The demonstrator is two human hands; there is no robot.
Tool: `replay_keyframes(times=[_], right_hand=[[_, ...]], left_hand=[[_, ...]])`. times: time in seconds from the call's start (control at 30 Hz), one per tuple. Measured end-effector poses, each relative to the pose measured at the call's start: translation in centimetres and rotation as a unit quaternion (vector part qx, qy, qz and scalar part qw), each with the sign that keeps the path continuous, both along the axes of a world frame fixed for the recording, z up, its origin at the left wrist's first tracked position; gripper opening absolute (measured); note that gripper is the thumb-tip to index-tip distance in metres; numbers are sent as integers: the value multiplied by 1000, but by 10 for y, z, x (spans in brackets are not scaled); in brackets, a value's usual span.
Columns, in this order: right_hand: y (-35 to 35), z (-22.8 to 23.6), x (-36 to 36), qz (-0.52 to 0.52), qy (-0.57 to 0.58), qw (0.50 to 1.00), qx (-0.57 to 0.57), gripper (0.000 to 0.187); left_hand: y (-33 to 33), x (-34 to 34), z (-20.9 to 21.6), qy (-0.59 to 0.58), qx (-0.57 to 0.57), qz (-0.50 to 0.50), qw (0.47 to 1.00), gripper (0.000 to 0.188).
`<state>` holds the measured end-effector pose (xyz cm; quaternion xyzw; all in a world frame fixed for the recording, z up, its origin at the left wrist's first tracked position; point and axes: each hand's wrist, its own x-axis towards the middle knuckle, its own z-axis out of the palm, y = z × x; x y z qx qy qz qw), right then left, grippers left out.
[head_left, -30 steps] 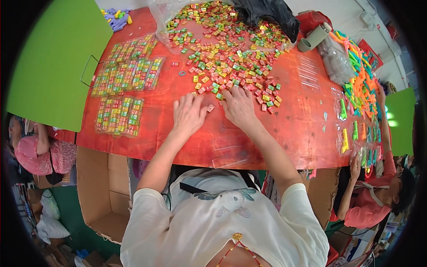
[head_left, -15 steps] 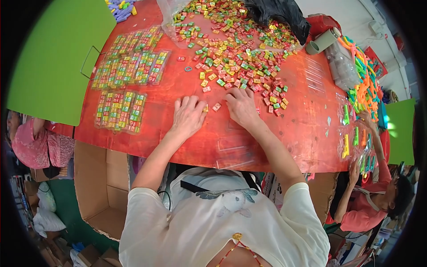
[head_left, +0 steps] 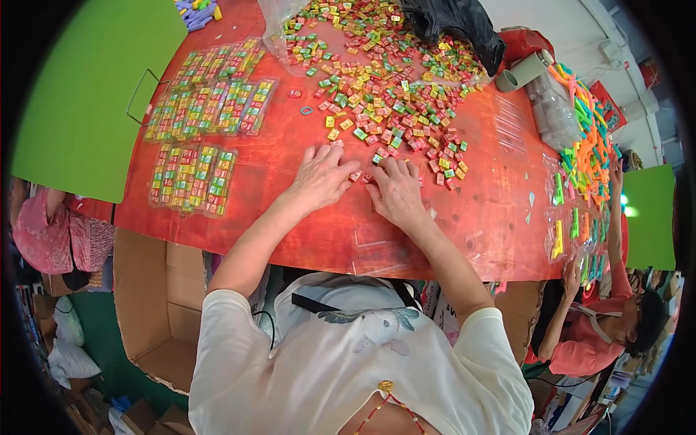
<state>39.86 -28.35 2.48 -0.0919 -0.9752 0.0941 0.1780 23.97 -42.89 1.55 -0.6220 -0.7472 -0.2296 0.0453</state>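
**Both hands flat at edge of sweet pile**

Left hand (head_left: 322, 177) and right hand (head_left: 395, 190) spread open, palms down on red tabletop (head_left: 290, 232), fingertips touching a few loose wrapped sweets (head_left: 360, 176), apparently to slide pieces rather than lift them. Nothing gripped. Main heap of sweets (head_left: 384, 87) just beyond, spilling from clear plastic bag (head_left: 279, 29). Filled clear trays (head_left: 192, 180) laid left, well apart.

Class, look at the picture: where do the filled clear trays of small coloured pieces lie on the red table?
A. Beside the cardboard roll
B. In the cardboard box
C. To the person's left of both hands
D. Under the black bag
C: the filled trays lie on the red table, left of the left hand and right hand.
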Motion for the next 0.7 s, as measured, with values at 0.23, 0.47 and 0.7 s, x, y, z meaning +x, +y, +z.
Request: replay_keyframes(times=[0.23,0.47,0.7], right_hand=[[7,-1,-13,18,38,999,0,26],[31,-3,-21,-17,18,997,66,13],[15,-8,-19,-7,4,1000,-8,13]], left_hand=[[-13,14,-4,-10,-40,51,998,36],[2,17,0,-6,12,43,999,33],[8,23,-15,12,10,61,998,30]])
